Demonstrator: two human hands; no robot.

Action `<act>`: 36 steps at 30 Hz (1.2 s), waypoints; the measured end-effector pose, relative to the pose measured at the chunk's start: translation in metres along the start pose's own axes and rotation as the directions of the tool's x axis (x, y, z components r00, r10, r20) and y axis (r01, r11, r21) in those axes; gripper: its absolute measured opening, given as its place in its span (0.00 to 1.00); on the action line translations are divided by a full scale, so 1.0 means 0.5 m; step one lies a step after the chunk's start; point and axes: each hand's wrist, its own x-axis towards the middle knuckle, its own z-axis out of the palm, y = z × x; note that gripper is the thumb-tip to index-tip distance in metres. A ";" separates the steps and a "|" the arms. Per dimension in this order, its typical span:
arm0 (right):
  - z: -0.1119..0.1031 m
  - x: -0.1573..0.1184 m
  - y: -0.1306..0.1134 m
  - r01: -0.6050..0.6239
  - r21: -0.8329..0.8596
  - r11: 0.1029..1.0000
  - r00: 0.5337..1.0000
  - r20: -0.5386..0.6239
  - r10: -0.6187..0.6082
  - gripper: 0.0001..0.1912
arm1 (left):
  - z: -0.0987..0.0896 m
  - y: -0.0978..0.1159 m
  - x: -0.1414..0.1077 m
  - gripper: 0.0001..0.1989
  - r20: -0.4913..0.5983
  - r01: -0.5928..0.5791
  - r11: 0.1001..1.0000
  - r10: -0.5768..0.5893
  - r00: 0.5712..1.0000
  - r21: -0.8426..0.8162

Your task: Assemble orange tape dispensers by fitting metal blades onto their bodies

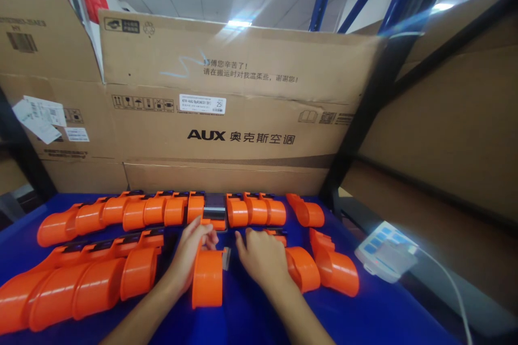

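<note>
My left hand [193, 248] is closed around an orange plastic tape dispenser [208, 280], its round drum hanging toward me and a small metal plate [226, 257] sticking out on its right side. Just to the right, my right hand [263, 256] is low over the blue surface with its fingers curled down; whatever may be under them is hidden. Directly behind both hands stands a dark block [214, 206] with an orange piece at its foot. Beside my right hand sits another orange dispenser [302, 268], partly covered by the hand.
Rows of orange dispensers [135, 213] line the back of the blue tabletop [243, 323], with more at front left [97, 285] and right [338, 272]. A white-and-blue device [386, 250] with a cable lies at right. Cardboard [243, 108] walls the back; a dark post [356, 118] stands right.
</note>
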 end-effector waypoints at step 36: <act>0.038 0.006 -0.004 0.238 0.361 0.902 0.967 -0.004 -0.254 0.13 | 0.008 0.016 -0.001 0.18 -0.070 0.064 0.996 -0.068 0.995 -0.060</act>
